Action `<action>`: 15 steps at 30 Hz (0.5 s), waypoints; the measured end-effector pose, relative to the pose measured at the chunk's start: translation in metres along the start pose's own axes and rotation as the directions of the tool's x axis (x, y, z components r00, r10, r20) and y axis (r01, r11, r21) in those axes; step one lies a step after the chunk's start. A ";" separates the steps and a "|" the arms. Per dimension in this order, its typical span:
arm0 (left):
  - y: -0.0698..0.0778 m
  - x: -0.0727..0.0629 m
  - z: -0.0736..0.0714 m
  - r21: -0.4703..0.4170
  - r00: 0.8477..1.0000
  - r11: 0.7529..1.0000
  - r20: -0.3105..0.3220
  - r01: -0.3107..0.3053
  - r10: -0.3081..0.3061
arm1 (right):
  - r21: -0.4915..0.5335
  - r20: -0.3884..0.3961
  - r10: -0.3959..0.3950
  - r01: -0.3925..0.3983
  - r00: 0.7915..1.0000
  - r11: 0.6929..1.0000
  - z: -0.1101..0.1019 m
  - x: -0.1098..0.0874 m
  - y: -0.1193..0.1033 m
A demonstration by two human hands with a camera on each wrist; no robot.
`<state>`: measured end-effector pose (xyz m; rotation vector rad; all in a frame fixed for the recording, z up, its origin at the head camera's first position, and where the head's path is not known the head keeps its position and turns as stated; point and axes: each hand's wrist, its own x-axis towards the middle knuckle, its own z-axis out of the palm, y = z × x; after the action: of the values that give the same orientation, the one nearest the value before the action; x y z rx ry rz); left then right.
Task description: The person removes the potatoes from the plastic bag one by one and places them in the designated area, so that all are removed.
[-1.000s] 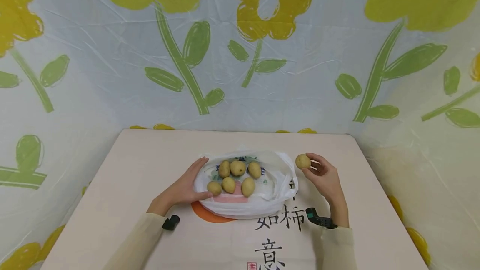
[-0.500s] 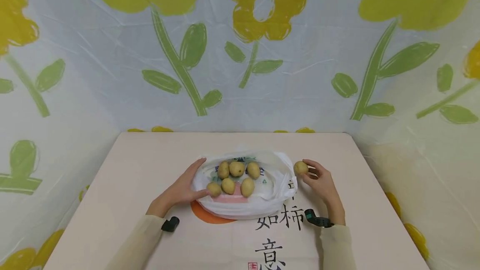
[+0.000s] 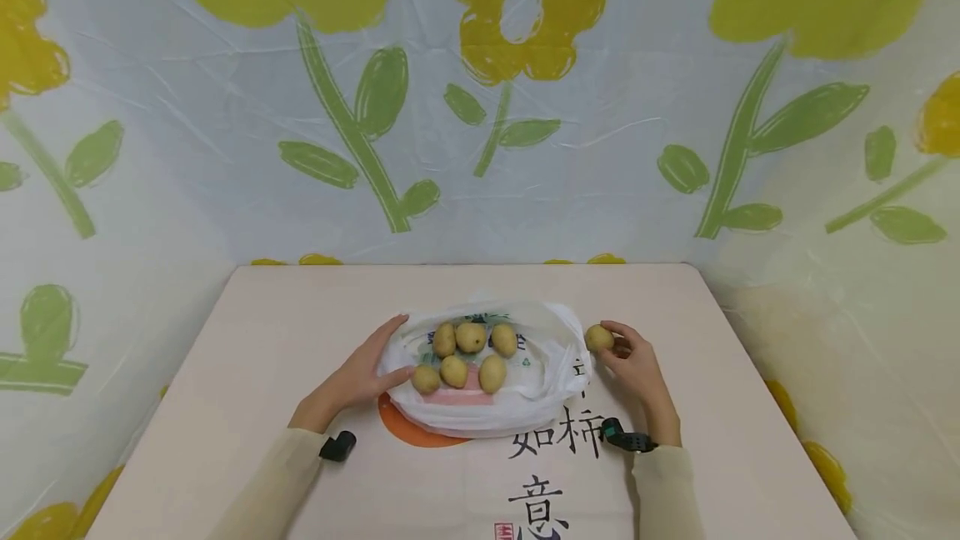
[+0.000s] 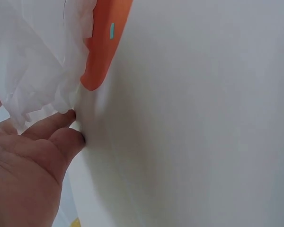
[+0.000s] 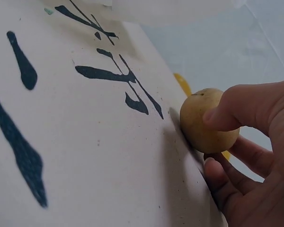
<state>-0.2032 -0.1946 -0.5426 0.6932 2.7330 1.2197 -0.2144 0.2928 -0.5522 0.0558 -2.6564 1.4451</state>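
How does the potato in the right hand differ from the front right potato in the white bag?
The held potato is outside the white plastic bag; the front right potato lies inside it. The right hand grips the held potato; no hand touches the front right potato. Both have yellowish skin.

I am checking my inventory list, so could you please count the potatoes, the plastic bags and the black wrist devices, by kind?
Potatoes: 7 (6 lying within the bag's edges, 1 held by the right hand)
White plastic bag: 1
Black wrist devices: 2
Total: 10
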 end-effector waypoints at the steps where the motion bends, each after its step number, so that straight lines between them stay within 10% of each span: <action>1: 0.000 0.000 0.000 -0.002 1.000 1.000 0.003 0.004 -0.004 | 0.000 0.002 0.002 -0.002 1.000 1.000 0.000 0.000 0.000; 15: -0.001 0.001 -0.001 0.009 0.999 0.999 0.024 0.043 -0.043 | -0.071 0.004 0.063 -0.062 0.998 0.996 0.012 0.003 -0.008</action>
<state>-0.2042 -0.1953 -0.5423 0.6425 2.7196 1.1839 -0.2174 0.2786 -0.5517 -0.0289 -2.7355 1.3688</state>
